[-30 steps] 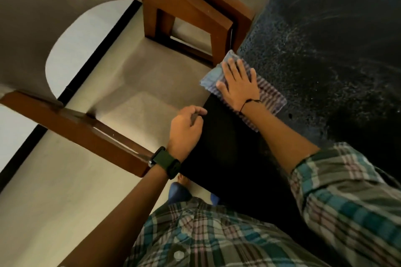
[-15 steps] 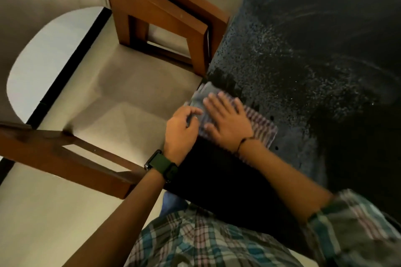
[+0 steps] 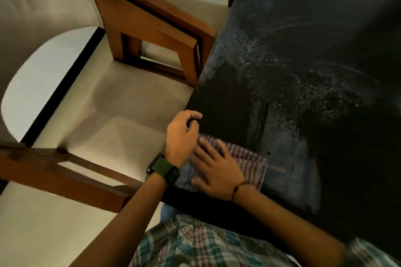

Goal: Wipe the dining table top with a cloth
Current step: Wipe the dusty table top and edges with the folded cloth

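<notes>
Head: cloth (image 3: 249,162) lies w/ long axis across table (image 3: 303,71) edge.

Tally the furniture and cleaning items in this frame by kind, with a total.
Chairs: 2, the near chair and the far chair
Dining table: 1
Cloth: 1
Total: 4

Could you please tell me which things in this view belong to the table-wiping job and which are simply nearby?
In the job:
- checked purple-and-white cloth
- dark speckled dining table top
- right hand pressing the cloth
- left hand at the table edge

Just nearby:
- brown wooden chair with beige cushion
</notes>
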A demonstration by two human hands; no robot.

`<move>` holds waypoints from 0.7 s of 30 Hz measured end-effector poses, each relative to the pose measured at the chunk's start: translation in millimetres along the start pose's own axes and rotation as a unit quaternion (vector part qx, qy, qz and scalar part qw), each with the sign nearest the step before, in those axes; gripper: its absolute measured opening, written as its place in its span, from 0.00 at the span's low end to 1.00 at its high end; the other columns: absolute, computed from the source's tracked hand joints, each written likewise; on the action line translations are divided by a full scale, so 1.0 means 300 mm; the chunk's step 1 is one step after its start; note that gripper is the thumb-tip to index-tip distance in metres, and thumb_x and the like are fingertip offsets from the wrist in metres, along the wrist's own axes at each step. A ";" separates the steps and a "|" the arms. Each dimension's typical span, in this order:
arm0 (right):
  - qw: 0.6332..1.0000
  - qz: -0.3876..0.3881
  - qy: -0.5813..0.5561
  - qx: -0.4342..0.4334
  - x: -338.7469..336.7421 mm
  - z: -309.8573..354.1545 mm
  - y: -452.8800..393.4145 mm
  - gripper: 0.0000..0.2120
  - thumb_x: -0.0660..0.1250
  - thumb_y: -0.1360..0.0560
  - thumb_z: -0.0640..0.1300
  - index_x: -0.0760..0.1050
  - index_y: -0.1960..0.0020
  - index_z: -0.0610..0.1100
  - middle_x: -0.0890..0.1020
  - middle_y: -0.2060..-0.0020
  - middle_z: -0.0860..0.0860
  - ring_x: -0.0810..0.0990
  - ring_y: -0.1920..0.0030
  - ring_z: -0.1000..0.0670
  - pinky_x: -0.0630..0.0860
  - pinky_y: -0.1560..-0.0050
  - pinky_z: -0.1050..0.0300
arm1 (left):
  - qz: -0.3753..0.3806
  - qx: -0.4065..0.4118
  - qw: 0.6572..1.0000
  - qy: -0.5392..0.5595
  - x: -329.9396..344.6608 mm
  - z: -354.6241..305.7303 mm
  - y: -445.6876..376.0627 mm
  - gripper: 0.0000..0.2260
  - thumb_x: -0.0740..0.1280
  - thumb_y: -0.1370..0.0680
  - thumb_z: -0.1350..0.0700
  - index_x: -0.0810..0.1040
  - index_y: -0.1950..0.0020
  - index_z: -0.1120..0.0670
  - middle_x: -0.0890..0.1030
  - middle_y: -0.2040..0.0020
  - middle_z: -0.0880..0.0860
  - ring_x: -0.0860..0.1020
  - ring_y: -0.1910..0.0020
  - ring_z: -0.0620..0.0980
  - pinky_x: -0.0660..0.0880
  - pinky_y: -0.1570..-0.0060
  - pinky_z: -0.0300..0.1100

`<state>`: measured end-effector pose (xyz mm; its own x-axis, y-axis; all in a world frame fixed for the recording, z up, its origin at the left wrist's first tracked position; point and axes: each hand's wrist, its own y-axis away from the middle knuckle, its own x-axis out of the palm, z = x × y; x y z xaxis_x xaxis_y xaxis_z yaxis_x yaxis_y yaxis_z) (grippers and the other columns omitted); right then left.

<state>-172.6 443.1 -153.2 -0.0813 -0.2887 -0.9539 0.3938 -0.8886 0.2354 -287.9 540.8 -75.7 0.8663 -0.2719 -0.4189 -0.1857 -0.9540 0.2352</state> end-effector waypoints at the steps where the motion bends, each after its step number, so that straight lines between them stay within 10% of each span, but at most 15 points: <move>1: 1.000 0.007 0.006 -0.028 0.024 0.012 0.041 0.32 0.50 0.24 0.64 0.51 0.24 0.51 0.57 0.26 0.52 0.51 0.25 0.47 0.48 0.28 0.40 | 0.001 0.011 1.000 -0.008 0.009 -0.011 -0.004 0.09 0.59 0.23 0.63 0.75 0.49 0.52 0.76 0.52 0.49 0.73 0.57 0.44 0.71 0.54 0.39; 10: 0.996 -0.031 0.009 0.087 -0.141 -0.287 -0.250 0.33 0.37 0.26 0.64 0.46 0.24 0.53 0.49 0.24 0.54 0.43 0.24 0.52 0.39 0.28 0.44 | 0.009 0.034 0.999 -0.015 0.048 -0.018 0.024 0.08 0.60 0.24 0.65 0.76 0.49 0.57 0.76 0.52 0.50 0.74 0.55 0.46 0.71 0.53 0.34; 15: 0.986 -0.030 0.011 0.165 -0.233 -0.488 -0.516 0.29 0.47 0.20 0.59 0.44 0.23 0.51 0.47 0.23 0.52 0.43 0.24 0.50 0.41 0.28 0.42 | -0.011 0.037 0.999 -0.039 0.039 0.000 0.059 0.09 0.60 0.24 0.66 0.77 0.49 0.58 0.76 0.51 0.48 0.72 0.53 0.40 0.64 0.54 0.18; 21: 0.988 -0.030 0.031 0.147 -0.168 -0.312 -0.421 0.31 0.45 0.22 0.61 0.47 0.23 0.49 0.50 0.23 0.50 0.45 0.24 0.47 0.43 0.28 0.42 | -0.039 0.042 0.998 -0.033 0.026 -0.009 0.048 0.09 0.60 0.25 0.66 0.78 0.51 0.58 0.77 0.52 0.50 0.73 0.53 0.44 0.65 0.56 0.21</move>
<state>-132.5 603.4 -152.3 -0.0360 -0.2175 -0.9754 0.1056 -0.9714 0.2128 -282.6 525.4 -73.1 0.8480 -0.2006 -0.4906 -0.1583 -0.9792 0.1268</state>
